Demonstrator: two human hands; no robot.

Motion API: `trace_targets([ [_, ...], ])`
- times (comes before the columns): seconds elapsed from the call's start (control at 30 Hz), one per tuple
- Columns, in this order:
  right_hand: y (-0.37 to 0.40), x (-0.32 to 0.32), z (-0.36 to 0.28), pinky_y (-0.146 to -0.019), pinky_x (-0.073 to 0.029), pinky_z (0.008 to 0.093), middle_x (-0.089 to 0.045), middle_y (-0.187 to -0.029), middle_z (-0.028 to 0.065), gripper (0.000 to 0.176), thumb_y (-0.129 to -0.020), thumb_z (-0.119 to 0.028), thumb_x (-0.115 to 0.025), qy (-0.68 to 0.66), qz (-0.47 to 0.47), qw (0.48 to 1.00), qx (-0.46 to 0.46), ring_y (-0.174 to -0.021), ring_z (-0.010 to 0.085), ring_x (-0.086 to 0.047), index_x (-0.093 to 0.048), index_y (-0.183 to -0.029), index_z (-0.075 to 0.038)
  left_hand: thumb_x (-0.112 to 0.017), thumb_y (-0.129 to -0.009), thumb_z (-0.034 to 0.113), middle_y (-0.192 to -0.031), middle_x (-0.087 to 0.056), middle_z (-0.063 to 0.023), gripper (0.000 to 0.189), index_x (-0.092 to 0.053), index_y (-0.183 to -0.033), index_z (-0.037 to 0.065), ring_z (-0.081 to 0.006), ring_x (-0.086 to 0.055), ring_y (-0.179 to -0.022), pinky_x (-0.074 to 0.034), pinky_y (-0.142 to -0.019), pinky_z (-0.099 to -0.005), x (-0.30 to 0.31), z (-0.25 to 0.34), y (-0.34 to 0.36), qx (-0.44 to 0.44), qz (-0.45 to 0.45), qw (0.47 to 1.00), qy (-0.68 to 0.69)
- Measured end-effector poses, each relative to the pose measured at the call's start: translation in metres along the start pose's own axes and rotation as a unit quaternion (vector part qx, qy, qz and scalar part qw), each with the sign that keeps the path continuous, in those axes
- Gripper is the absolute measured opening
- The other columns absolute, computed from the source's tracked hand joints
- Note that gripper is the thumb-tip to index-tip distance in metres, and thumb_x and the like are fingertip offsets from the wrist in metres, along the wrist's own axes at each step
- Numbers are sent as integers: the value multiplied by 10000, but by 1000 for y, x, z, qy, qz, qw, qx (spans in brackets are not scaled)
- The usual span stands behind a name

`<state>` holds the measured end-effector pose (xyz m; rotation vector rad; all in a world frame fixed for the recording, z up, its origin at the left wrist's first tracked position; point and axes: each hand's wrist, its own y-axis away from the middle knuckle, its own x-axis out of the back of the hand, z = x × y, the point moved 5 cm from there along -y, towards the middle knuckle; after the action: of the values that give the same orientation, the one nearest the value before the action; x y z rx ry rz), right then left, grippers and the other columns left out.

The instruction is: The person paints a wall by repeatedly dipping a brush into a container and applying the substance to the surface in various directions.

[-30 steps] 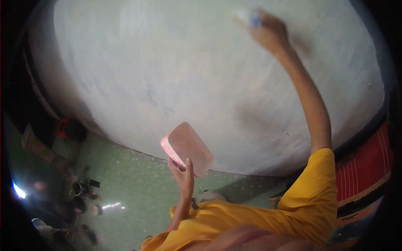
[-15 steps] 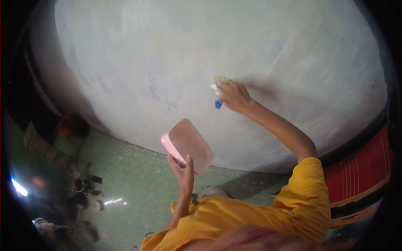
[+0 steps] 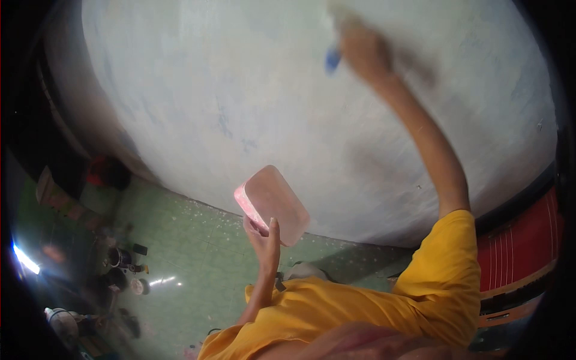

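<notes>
My left hand grips a pink rectangular plastic container by its near side, thumb over the edge and fingers beneath. High on the pale, patchily coated wall, my right hand is closed round a paintbrush with a blue handle end. Motion smears the hand and brush, and the bristles are only a pale blur at the wall. The brush's white-smeared middle is partly behind my fingers.
Pale specks dot the green tiled floor along the wall's foot. Pots and small items, including a dark bucket and a white round tub, stand at lower left. A red object sits near the left corner. Red panelling is at right.
My right hand and the paintbrush have moved up the wall and slightly right, the arm stretching out. My left hand and the container have barely shifted.
</notes>
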<state>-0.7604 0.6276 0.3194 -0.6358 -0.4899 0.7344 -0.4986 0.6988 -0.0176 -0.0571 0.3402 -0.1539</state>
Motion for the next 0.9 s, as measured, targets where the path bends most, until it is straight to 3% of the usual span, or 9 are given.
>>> trace_targets([
  [0.17, 124, -25, -151, -609, -483, 307, -562, -800, 45, 76, -722, -122, -617, -214, -106, 968, 76, -754, 186, -580, -627, -787, -83, -646, -860, 211, -1257, -384, -151, 718, -228, -1366, -81, -203, -402, -1143, -342, -972, -329, 1, -4, 0, -11, 9, 1000, -9],
  [0.3, 128, -35, -140, -729, -499, 391, -610, -943, 96, 173, -726, -57, -562, -389, -160, 907, -17, -881, 267, -609, -620, -889, -49, -647, -861, 219, -1265, -380, -154, 723, -226, -1368, -80, -209, -399, -1152, -339, -978, -330, 0, -3, 0, -21, 14, 999, -20],
  [0.33, 107, -41, -118, -722, -502, 422, -629, -965, 109, 180, -742, -71, -539, -336, -262, 904, -48, -896, 293, -617, -622, -902, -64, -647, -862, 222, -1259, -383, -151, 724, -227, -1368, -80, -203, -404, -1140, -347, -967, -324, 0, -2, 1, -15, 15, 999, -24],
  [0.5, -14, -9, 28, -629, -495, 434, -633, -801, 111, 112, -794, -170, -546, -184, -128, 961, -162, -787, 327, -626, -606, -802, -76, -640, -870, 236, -1213, -400, -127, 717, -230, -1366, -79, -165, -424, -1059, -383, -897, -290, 3, -9, -1, -34, 27, 999, -26],
  [0.6, -51, 42, 32, -724, -515, 386, -659, -910, 124, 157, -842, -59, -556, -127, 79, 978, -144, -883, 260, -631, -634, -975, -26, -637, -877, 250, -1215, -404, -127, 717, -227, -1368, -75, -155, -431, -1050, -392, -881, -285, 2, -7, 0, -10, 8, 1000, -22],
  [0.7, -8, -6, -19, -623, -501, 418, -615, -814, 85, 90, -771, -145, -564, -93, 16, 993, -71, -794, 309, -615, -616, -801, -77, -631, -883, 255, -1242, -400, -138, 713, -223, -1370, -67, -167, -431, -1092, -391, -900, -298, 2, -7, 1, 15, 9, 1000, -6],
  [0.77, 45, -33, -82, -647, -506, 385, -571, -818, 47, 108, -728, -140, -585, -70, 69, 995, -16, -808, 260, -595, -624, -807, -78, -619, -899, 294, -1253, -398, -103, 705, -230, -1380, -43, -138, -420, -1080, -375, -906, -277, 3, -10, 3, 8, 18, 1000, -9],
  [0.83, 93, -44, -137, -667, -472, 306, -570, -846, 20, 191, -717, -106, -632, -155, -92, 983, 23, -813, 169, -562, -663, -904, -78, -610, -910, 317, -1258, -399, -84, 697, -235, -1384, -29, -122, -416, -1073, -368, -906, -265, -2, -8, 2, -3, 26, 1000, -7],
  [0.9, 127, -43, -167, -694, -487, 308, -594, -857, 43, 229, -741, -116, -609, -266, -97, 959, 15, -812, 200, -588, -646, -952, -36, -603, -916, 323, -1257, -402, -81, 688, -239, -1383, -28, -121, -417, -1071, -370, -898, -263, -4, -3, 3, -9, 29, 999, -9],
])
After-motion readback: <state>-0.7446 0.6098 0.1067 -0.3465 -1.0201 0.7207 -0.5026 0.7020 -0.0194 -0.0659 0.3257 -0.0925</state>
